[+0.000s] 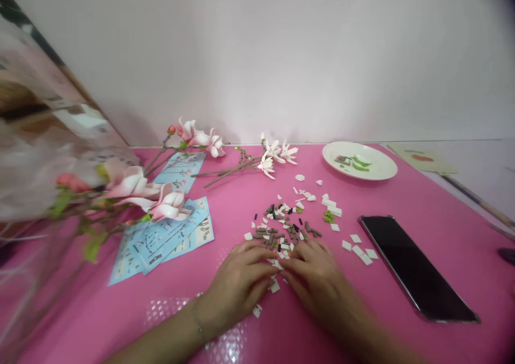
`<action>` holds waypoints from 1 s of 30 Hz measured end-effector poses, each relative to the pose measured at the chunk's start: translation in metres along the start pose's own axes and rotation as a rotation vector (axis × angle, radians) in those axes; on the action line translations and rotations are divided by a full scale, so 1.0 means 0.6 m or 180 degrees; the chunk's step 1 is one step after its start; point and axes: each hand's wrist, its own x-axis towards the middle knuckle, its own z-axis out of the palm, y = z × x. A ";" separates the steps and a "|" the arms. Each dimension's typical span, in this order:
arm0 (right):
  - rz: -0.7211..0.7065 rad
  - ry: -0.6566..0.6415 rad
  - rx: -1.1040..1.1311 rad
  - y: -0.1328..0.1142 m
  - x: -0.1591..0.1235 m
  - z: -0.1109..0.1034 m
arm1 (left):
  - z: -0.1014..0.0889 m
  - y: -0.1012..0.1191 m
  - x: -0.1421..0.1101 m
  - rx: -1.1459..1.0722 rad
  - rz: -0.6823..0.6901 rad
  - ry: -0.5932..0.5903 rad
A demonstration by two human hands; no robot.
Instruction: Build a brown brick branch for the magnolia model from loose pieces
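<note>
Fingers [261,271] of the left hand [237,279] and right hand [317,275] nearly meet, curled among small white pieces [275,286]; I cannot tell through the blur whether they pinch one. Brown pieces [270,231] crowd just beyond, so a stray brush could scatter them across the counter [287,329].

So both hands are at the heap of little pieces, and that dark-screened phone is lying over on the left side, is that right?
Not quite: the head view shows the phone on the right side. The left hand and right hand are indeed at the heap of little pieces.
</note>
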 end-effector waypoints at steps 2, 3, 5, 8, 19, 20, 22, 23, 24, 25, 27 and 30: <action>-0.0029 -0.0105 0.0071 -0.005 0.001 0.000 | 0.002 -0.002 0.000 -0.0015 0.0032 0.0016; -0.0024 -0.0177 0.0113 -0.008 0.001 0.000 | 0.002 -0.003 0.001 -0.0034 0.0042 0.0031; 0.0012 -0.0303 0.0196 -0.011 0.001 -0.001 | 0.003 -0.004 0.001 -0.0044 0.0045 0.0035; 0.0052 -0.0261 0.0273 -0.012 0.001 -0.003 | 0.004 -0.004 0.000 0.0057 -0.0013 -0.0017; -0.0235 -0.0402 0.0436 -0.014 -0.003 -0.001 | 0.000 -0.001 0.002 -0.0015 0.0104 -0.0293; -0.0200 -0.0397 0.0429 -0.014 -0.002 -0.002 | -0.001 0.001 0.003 -0.0009 0.0073 -0.0291; -0.0110 -0.0315 0.0444 -0.015 -0.001 -0.006 | -0.004 0.004 0.004 0.0040 -0.0031 -0.0282; -0.0062 -0.0248 0.0452 -0.015 0.000 -0.009 | -0.006 0.006 0.004 0.0070 -0.0089 -0.0273; -0.0022 -0.0183 0.0455 -0.015 0.000 -0.011 | -0.006 0.007 0.004 0.0093 -0.0136 -0.0274; 0.0009 -0.0129 0.0450 -0.014 0.001 -0.013 | -0.007 0.009 0.003 0.0106 -0.0160 -0.0289; 0.0036 -0.0107 0.0417 -0.013 0.001 -0.015 | -0.006 0.010 0.003 0.0116 -0.0158 -0.0364; 0.0049 -0.0180 0.0364 -0.010 0.000 -0.013 | -0.004 0.011 0.005 0.0150 -0.0131 -0.0547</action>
